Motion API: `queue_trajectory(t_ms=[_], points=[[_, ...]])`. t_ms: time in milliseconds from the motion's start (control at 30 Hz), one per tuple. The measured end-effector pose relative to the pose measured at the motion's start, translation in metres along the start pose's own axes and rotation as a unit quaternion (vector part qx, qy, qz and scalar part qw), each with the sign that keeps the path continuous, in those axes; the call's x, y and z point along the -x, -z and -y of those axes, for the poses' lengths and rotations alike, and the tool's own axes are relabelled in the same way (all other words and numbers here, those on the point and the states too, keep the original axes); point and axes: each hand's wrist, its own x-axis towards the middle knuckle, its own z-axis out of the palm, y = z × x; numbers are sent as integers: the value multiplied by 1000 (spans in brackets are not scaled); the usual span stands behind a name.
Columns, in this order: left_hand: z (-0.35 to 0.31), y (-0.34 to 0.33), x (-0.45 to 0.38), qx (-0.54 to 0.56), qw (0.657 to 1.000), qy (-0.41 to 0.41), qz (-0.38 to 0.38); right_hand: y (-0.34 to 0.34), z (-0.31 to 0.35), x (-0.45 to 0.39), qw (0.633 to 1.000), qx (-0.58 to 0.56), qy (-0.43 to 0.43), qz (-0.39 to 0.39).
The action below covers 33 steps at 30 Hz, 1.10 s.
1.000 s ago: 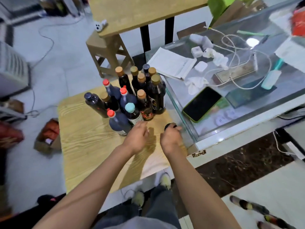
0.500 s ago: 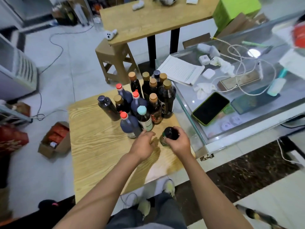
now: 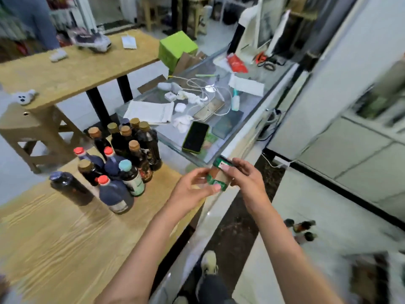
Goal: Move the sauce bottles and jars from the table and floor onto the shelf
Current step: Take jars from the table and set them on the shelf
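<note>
A small jar with a green label and dark lid is lifted above the right edge of the wooden table. My right hand grips it from the right, and my left hand holds its lower left side with thumb and fingers. Several dark sauce bottles with red, brown and teal caps stand grouped on the table to the left. More bottles lie on the white floor at the right, blurred.
A glass counter with a phone, papers and cables lies just behind the hands. A white cabinet stands at the right. A second wooden table, a stool and a green box are behind.
My right hand has lifted the jar off the table and my left hand has joined it on the jar. The view has swung up and to the right.
</note>
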Motion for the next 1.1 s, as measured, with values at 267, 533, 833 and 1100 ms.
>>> queue_trajectory(t_ms=[267, 533, 833, 1100], points=[[-79, -135, 35, -47, 987, -110, 104, 123, 75, 89, 980, -31, 104, -165], [-139, -259, 103, 20, 946, -137, 295, 262, 108, 188, 946, -74, 165, -268], [-171, -465, 209, 6, 894, -180, 411, 434, 127, 334, 888, -24, 240, -391], [-194, -634, 319, -5, 833, -200, 516, 579, 139, 459, 826, 39, 242, -508]])
